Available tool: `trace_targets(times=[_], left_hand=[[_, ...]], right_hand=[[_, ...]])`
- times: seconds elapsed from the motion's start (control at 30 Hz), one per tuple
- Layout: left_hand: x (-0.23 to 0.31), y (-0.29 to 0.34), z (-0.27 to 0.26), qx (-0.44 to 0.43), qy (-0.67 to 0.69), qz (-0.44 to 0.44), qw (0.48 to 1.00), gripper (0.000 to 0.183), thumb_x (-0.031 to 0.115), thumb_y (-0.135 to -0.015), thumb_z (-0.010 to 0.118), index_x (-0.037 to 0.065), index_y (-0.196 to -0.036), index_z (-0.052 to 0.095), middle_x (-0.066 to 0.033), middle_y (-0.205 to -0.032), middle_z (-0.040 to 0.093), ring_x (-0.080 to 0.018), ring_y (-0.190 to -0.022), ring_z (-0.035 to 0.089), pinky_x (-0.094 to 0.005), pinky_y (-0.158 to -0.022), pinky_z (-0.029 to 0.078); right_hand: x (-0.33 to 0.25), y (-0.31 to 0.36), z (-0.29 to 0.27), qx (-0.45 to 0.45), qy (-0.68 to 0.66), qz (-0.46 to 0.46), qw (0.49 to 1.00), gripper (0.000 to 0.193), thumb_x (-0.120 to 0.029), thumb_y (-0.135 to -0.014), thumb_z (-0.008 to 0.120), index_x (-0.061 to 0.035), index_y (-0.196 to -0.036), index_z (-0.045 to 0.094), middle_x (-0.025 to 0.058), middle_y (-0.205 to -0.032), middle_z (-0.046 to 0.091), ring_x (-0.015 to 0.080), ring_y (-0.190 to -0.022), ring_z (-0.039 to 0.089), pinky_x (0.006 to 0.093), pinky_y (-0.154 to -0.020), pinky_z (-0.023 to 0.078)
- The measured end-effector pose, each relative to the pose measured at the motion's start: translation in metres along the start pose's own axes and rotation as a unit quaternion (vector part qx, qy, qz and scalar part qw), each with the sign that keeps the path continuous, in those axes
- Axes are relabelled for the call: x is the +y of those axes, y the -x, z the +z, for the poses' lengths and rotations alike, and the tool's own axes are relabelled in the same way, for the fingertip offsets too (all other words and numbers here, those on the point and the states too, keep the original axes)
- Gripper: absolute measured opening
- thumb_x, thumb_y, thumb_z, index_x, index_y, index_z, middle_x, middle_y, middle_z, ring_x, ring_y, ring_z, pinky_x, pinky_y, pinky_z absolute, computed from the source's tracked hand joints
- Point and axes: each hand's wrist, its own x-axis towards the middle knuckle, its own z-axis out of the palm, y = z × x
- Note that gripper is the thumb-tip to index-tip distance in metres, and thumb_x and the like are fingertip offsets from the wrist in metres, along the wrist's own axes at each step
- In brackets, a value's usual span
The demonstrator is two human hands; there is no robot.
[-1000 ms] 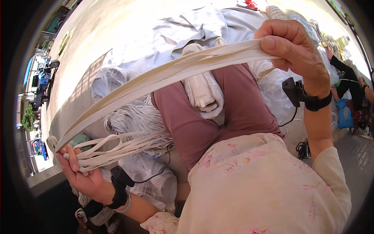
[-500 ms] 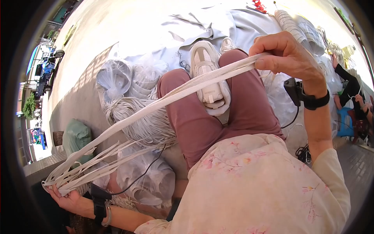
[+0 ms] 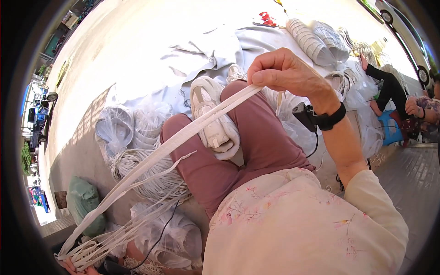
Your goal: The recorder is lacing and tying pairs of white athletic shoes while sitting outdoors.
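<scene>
Several long flat white laces (image 3: 160,147) stretch diagonally across my lap. My right hand (image 3: 286,75) pinches their upper end between thumb and fingertips, above my knee. Low at the left edge, my left hand (image 3: 78,267) is closed around the other end, where the laces gather in loops. Part of that hand is cut off or covered by the strands. One loose lace end lies over my left knee. Between my knees is a white and beige sneaker (image 3: 211,119), with the laces passing over it. Black straps with small devices are on my wrists.
A thick bundle of pale cord (image 3: 149,176) lies left of my legs, beside clear plastic bags (image 3: 114,128) of rolled strapping and a green sack (image 3: 82,206). Wrapped rolls (image 3: 311,43) lie on a grey sheet (image 3: 206,48). At right, another person sits by a blue stool (image 3: 390,128).
The view has swung to the right. My right hand now pinches a narrower end of the laces. A loose end has come free over my left knee, and my left hand sits lower in view.
</scene>
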Motion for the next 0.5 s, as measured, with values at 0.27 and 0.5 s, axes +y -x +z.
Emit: trace_targets(times=[0.27, 0.5], left_hand=[[0.005, 0.011, 0.025, -0.174, 0.292, -0.115, 0.933, 0.051, 0.028, -0.089, 0.059, -0.009, -0.122, 0.049, -0.0149, -0.098, 0.059, -0.0218, -0.085, 0.055, -0.0313, -0.076, 0.046], [0.153, 0.060, 0.091, -0.286, 0.484, -0.226, 0.795, 0.052, 0.018, -0.088, 0.057, -0.007, -0.130, 0.040, -0.0136, -0.091, 0.060, -0.0110, -0.057, 0.050, -0.0224, -0.058, 0.047]], right_hand=[[0.042, 0.039, -0.056, 0.100, 0.172, 0.128, 0.971, 0.020, -0.021, -0.087, 0.060, -0.0024, -0.085, 0.065, -0.0059, -0.065, 0.051, 0.0024, -0.056, 0.040, 0.0201, -0.049, 0.031], [0.069, 0.059, -0.067, 0.201, 0.337, 0.112, 0.913, 0.023, -0.018, -0.082, 0.062, 0.0002, -0.096, 0.067, 0.0096, -0.084, 0.068, 0.0181, -0.081, 0.064, 0.0321, -0.074, 0.050]])
